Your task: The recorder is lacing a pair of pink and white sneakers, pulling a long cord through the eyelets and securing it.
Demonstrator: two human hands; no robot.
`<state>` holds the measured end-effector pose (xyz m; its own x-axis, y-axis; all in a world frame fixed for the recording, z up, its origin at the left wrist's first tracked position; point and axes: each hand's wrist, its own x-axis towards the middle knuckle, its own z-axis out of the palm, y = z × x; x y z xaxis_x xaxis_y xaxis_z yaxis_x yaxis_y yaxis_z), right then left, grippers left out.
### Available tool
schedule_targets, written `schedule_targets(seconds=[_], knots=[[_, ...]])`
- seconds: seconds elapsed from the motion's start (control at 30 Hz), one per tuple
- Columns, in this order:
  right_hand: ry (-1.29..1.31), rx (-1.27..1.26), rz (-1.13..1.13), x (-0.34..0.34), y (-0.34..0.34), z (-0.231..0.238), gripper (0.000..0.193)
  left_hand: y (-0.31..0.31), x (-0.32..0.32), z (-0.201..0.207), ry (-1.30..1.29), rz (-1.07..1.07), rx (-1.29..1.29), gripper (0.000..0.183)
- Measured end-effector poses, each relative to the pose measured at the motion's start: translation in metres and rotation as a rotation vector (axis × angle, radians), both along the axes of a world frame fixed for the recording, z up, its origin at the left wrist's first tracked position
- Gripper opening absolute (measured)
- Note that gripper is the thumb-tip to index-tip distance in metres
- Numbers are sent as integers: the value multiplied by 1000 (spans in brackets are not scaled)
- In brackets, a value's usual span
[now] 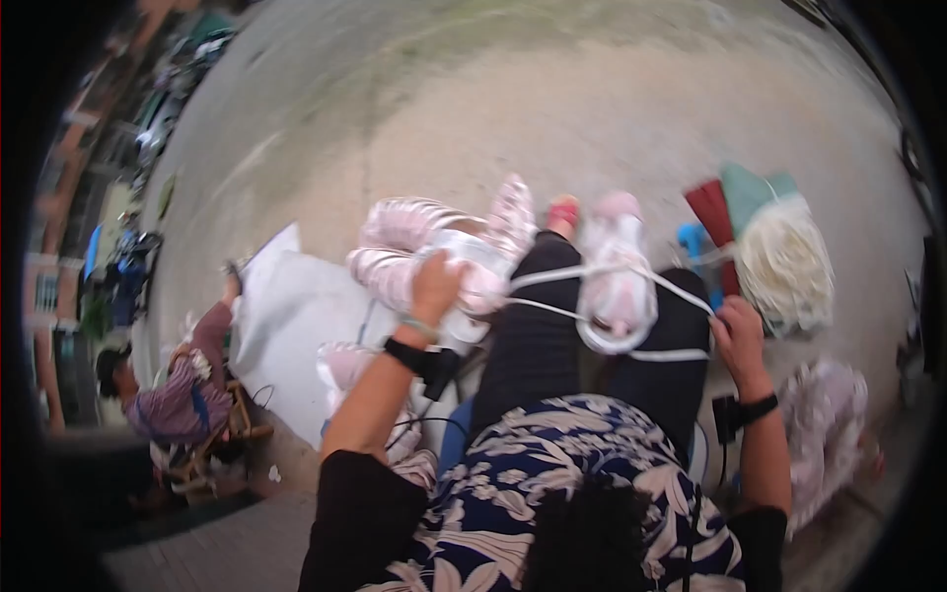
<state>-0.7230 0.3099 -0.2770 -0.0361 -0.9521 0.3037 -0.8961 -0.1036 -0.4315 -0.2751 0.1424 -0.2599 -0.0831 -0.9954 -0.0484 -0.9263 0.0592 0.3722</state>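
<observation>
A pink and white shoe (pixel 619 281) rests across my thighs, its toe pointing away from me. White shoelace (pixel 567 274) is stretched from it to both sides. My left hand (pixel 439 286) is closed, and two lace strands converge at its fingers; the exact grip is blurred. Beside and beyond that hand lies a cluster of pink and white shoes (pixel 395 242), with another shoe (pixel 511 212) sticking out at its far right. Out to the right, my right hand (pixel 740 331) pinches the other stretch of lace, above my right knee.
A bundle of cream-white laces (pixel 786 261) lies right of my knees, with green cloth (pixel 755 197) and dark red cloth (pixel 708 209). More pink shoes (pixel 829 424) are heaped at lower right. A white sheet (pixel 296 316) spreads at left, near a seated person (pixel 182 405).
</observation>
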Motion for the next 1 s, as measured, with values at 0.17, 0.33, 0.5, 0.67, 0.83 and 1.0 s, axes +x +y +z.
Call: schedule_targets(seconds=[0.17,0.33,0.5,0.67,0.83,1.0], knots=[[-24,-21,78,43,-34,-18,37,21,-150,-11,380,-646,-342,38],[12,29,174,86,-48,-20,47,42,-177,-31,213,-749,-431,40],[-20,25,196,85,-49,-25,42,59,-191,-34,-94,-768,-242,47],[20,-11,216,80,-51,-36,39,57,-193,-35,47,-693,-49,48],[7,-30,292,76,-47,-36,36,74,-184,-36,87,-632,-126,45],[6,-96,306,83,-51,-34,33,73,-184,-53,77,-641,-210,46]])
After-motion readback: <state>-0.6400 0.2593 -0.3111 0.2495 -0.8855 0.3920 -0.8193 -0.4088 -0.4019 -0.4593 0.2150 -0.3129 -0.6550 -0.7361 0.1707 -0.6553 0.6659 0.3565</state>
